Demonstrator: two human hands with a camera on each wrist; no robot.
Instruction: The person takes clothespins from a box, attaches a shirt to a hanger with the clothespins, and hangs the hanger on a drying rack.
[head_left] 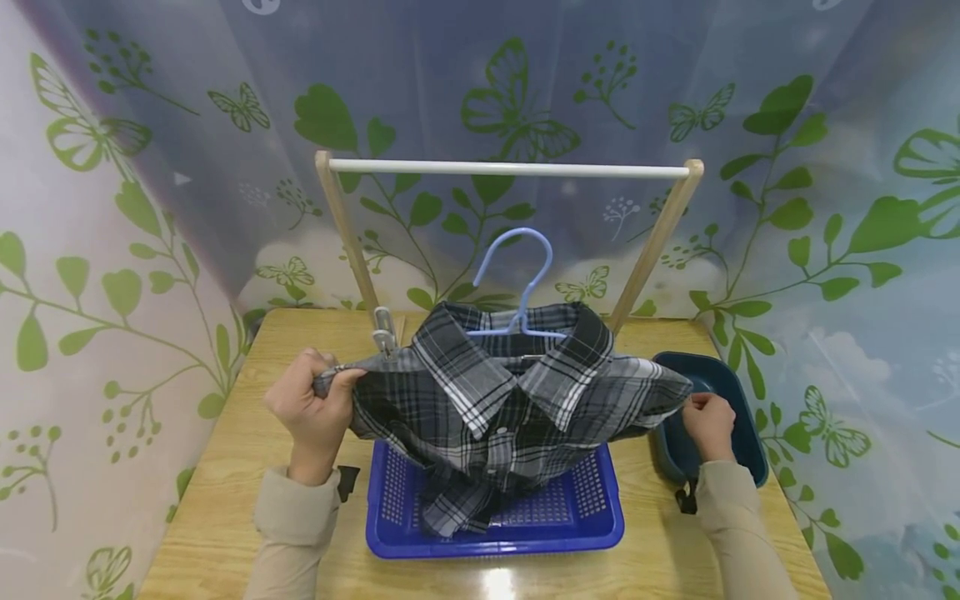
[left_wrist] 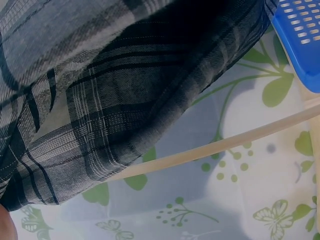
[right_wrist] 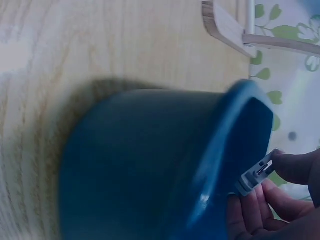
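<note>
Your right hand pinches a grey clip at the dark blue tub rim; your left hand grips the plaid shirt shoulder (clip there too). The shirt spans left-right on its blue hanger, tail sagging into the blue basket.

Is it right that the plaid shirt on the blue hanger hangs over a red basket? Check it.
Not quite. The basket is blue, not red, as the head view shows. The plaid shirt is on the blue hanger and hangs over it.
</note>
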